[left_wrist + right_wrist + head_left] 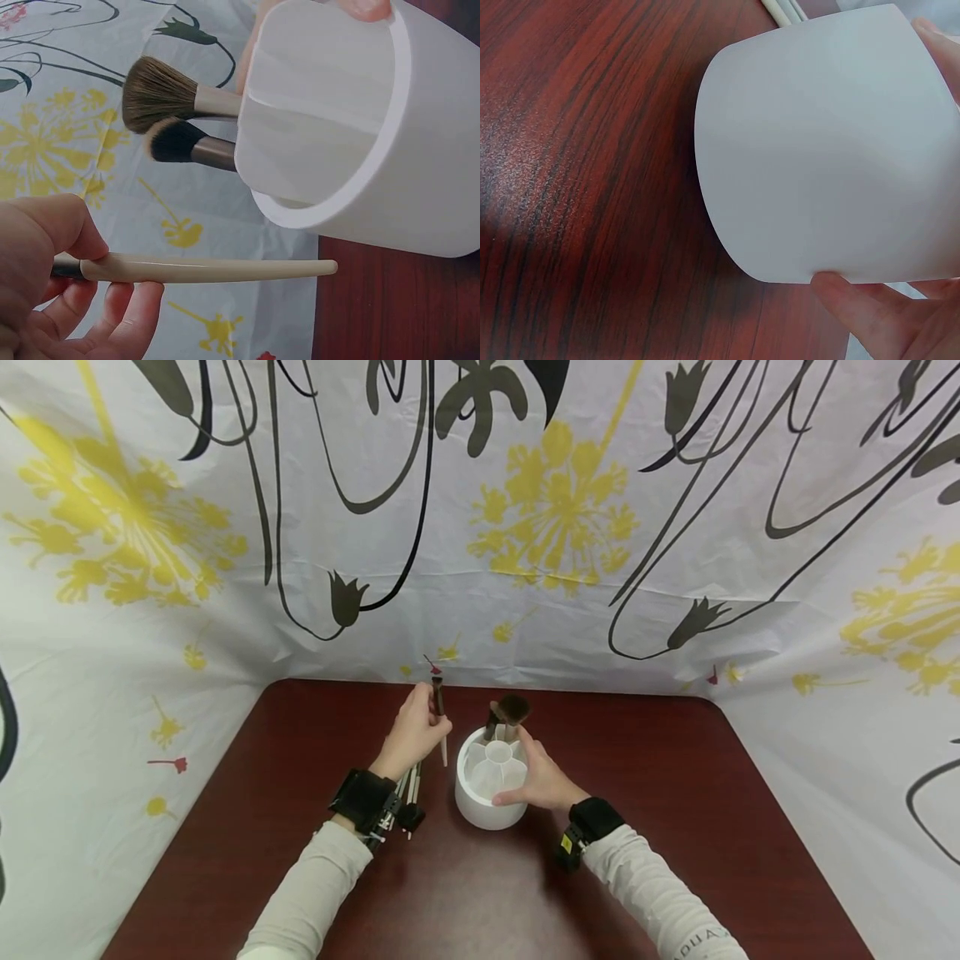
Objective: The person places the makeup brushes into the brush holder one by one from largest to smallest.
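At frame centre my right hand (542,779) cups the white divided holder (491,779); two brushes (506,714) stand in its far compartments. My left hand (415,731), just left, pinches a cream-handled brush (210,269).

Partial upside-down lettering on right sleeve (693,935), not legible, no other readable text
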### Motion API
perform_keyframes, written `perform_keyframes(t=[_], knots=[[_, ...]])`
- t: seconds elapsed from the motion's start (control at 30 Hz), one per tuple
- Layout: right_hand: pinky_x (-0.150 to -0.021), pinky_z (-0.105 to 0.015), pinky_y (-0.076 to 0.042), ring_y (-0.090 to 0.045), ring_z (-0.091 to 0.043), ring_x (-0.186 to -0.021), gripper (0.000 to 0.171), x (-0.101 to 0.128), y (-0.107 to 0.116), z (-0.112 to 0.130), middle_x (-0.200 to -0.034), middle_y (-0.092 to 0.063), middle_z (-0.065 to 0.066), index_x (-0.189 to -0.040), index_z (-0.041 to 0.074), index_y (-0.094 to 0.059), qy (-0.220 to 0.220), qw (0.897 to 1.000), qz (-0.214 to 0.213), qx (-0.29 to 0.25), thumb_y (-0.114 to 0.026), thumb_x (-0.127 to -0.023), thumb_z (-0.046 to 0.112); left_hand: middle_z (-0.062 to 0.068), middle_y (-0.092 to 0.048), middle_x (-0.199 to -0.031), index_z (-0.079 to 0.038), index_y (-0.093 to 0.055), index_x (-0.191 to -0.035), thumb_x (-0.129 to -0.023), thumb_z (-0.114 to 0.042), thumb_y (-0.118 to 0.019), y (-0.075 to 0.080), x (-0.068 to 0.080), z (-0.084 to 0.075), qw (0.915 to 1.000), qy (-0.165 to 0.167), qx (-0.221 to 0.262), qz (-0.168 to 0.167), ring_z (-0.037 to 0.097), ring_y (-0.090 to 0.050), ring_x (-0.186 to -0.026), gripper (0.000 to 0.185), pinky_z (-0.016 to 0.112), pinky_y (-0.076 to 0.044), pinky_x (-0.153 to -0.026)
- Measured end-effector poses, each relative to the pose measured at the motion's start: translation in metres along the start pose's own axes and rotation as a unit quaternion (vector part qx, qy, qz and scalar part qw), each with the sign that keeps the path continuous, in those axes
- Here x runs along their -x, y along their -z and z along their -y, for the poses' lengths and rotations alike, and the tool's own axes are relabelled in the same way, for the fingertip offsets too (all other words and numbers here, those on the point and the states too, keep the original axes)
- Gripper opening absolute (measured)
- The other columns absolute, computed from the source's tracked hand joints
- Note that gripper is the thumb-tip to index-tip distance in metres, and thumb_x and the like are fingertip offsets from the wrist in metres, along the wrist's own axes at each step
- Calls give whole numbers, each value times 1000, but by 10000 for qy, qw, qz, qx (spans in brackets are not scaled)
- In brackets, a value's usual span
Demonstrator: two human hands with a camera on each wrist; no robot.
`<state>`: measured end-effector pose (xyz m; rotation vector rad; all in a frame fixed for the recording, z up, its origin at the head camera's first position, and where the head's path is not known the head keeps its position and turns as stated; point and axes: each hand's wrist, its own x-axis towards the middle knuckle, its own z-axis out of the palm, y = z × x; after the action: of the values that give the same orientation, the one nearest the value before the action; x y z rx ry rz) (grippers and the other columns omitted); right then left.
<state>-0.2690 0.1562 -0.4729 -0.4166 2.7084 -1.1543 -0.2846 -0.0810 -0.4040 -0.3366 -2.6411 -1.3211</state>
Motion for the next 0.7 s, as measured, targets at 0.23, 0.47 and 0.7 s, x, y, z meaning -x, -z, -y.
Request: perform_keyframes(t=[0.23,0.47,0.7], knots=[[-93,-47,-37,-39,-28,-120,126,0,0,0,-138,-30,-17,-146,15,-5,29,10000,-3,15,-85,-53,41,7,-48,-92,-6,-43,-100,-77,-7,-58,0,-2,-9,9996,-272,84,-45,18,-54,-78,28,29,-46,-63],[-95,-47,-36,-38,-28,-122,126,0,0,0,-141,-27,-18,-146,13,-5,-7,10000,29,26,-85,-53,42,7,-48,-91,-6,-43,-101,-77,-7,-58,-2,-2,-16,9989,-438,156,-78,18,-55,-78,28,29,-46,-64],[-95,-48,-36,-37,-28,-122,126,0,0,0,-141,-26,-18,-146,13,-4,-60,10000,50,11,-85,-54,41,7,-48,-92,-6,-43,-102,-78,-7,-58,-6,-1,-21,9988,-438,193,-58,17,-54,-78,29,28,-46,-63]])
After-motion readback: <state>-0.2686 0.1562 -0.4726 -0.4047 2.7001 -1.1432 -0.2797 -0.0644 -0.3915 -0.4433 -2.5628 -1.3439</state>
